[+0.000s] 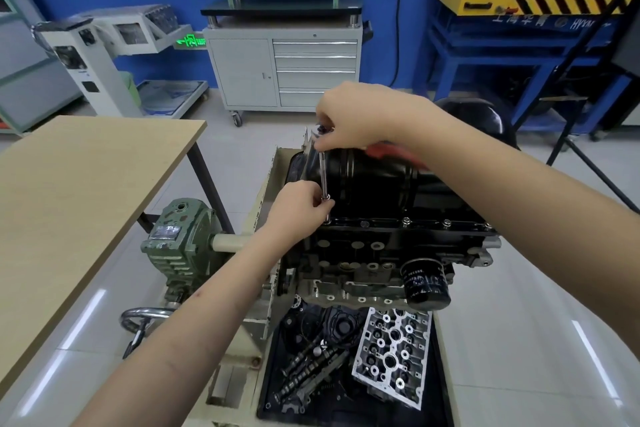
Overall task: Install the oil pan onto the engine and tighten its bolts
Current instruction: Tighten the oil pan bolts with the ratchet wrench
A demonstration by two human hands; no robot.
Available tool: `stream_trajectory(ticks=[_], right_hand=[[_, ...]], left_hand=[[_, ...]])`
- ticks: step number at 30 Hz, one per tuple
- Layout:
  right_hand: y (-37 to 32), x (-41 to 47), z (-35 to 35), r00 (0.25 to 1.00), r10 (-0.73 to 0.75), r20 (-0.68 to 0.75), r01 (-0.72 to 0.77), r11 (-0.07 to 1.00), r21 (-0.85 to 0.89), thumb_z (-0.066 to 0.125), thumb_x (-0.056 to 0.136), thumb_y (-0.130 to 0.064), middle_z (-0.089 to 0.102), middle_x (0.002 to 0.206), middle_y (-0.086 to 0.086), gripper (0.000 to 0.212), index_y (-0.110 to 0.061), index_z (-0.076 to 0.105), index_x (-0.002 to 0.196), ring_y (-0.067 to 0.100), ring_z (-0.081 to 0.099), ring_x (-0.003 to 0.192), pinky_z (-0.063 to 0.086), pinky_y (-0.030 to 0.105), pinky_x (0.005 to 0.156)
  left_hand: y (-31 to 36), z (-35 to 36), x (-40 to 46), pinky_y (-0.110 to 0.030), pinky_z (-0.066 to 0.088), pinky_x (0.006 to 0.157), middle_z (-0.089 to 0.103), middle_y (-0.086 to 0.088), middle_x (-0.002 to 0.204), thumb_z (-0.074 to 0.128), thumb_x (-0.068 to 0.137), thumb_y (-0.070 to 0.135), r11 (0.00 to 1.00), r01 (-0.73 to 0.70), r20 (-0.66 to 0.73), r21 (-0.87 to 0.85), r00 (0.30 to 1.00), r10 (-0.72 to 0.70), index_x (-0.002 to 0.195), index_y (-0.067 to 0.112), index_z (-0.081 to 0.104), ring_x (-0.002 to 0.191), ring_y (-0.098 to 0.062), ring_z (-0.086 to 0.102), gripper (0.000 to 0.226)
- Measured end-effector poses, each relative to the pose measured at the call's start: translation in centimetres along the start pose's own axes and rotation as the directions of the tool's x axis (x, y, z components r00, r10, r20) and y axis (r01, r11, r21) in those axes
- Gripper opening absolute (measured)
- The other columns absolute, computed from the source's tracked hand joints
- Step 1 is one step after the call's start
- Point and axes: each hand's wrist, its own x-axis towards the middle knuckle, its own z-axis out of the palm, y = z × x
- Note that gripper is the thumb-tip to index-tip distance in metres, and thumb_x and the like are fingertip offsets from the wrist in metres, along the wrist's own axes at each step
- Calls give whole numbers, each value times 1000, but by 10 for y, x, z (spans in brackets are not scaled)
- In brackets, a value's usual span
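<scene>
A black oil pan [374,184] sits on top of the upturned engine block [381,253] on its stand. A slim metal socket extension [324,177] stands upright on a bolt at the pan's near left flange corner. My right hand [349,121] grips the tool's top end, where a red handle [384,151] shows behind my wrist. My left hand [301,208] pinches the lower end of the extension just above the flange. Several bolt heads [407,219] stand along the near flange edge.
A wooden table [79,191] stands at the left. A green gearbox with a handwheel [180,246] is on the stand's left side. Below the engine, a tray holds a cylinder head [394,354] and camshafts [308,371]. An oil filter [427,284] sticks out in front.
</scene>
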Motion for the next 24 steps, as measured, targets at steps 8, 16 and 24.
stream_trajectory(ticks=[8,16,24], right_hand=[[10,-3,-5,998,-45,41,43,998,41,61,83,-39,60,79,4,34,-7,65,95,20,48,72,34,27,60],[-1,0,0,999,-8,32,7,1000,4,57,85,-40,58,64,4,36,-6,59,75,23,53,66,37,27,49],[6,-3,-5,995,-96,22,95,995,38,60,86,-36,61,94,5,34,-11,63,108,18,47,77,33,27,63]], left_hand=[[-3,0,0,-32,48,71,68,-10,84,59,88,34,1000,4,-14,-9,1000,-4,88,3,66,82,-24,61,32],[0,0,3,-28,33,58,52,-3,62,55,90,29,998,4,3,58,1000,-4,73,5,54,67,-23,49,30],[-1,-1,1,-26,33,55,44,0,52,56,89,31,999,16,42,31,999,-18,63,6,52,57,-20,46,36]])
